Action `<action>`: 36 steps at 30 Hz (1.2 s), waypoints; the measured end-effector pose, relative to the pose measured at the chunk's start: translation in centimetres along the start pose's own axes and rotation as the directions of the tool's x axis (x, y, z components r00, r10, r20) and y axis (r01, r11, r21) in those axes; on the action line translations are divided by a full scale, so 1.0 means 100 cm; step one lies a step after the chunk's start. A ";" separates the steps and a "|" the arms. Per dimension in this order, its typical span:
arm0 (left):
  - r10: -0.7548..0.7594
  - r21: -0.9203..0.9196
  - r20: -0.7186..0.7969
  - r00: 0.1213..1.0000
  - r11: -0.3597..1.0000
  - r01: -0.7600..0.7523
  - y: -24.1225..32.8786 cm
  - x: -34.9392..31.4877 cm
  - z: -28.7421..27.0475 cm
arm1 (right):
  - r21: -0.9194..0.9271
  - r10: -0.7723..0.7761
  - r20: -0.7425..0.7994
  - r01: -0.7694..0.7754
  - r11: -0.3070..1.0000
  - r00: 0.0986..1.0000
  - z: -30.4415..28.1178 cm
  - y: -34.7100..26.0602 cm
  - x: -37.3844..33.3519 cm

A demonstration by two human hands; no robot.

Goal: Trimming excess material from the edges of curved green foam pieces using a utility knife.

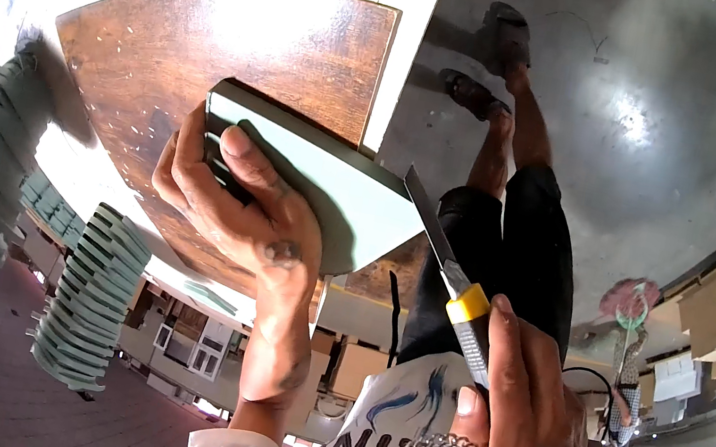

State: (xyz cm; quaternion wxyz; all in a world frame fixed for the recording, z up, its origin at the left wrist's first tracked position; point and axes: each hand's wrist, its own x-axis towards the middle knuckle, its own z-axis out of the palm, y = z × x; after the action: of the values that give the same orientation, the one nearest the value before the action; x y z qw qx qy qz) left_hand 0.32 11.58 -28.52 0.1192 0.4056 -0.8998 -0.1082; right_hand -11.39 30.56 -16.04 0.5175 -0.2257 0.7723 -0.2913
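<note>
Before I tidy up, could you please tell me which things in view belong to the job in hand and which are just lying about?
Seemingly in use:
pale green panel, held by the left hand
utility knife, in the right hand
brown board, beneath the panel

Apparently just lying about:
stacked green pieces, left
cardboard boxes, right

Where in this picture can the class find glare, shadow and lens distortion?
In the head view, white glare washes out part of the brown board and a bright patch shines on the grey floor; in that head view, the left hand seems to shade the pale green panel; the head view's corners are black, and the brown board's far edge bows, probably from the lens.
</note>
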 end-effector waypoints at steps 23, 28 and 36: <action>0.009 0.077 0.026 1.000 0.997 -0.011 -0.015 0.000 -0.004 | 0.034 0.201 0.183 -0.211 0.977 0.962 -0.017 -0.032 0.014; -0.024 0.092 0.012 1.000 0.996 0.023 -0.007 0.002 0.000 | 0.057 0.187 0.196 -0.202 0.978 0.963 -0.016 -0.025 0.014; -0.005 0.013 0.028 1.000 1.000 0.005 -0.014 -0.002 -0.002 | 0.114 0.196 0.309 -0.241 0.964 0.931 -0.022 -0.018 0.019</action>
State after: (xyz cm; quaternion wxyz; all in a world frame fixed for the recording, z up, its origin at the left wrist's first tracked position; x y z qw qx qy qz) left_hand 1.47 10.78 -28.74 0.1036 0.4069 -0.9011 -0.1083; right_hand -14.06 28.44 -15.42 0.6716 -0.1395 0.6827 -0.2520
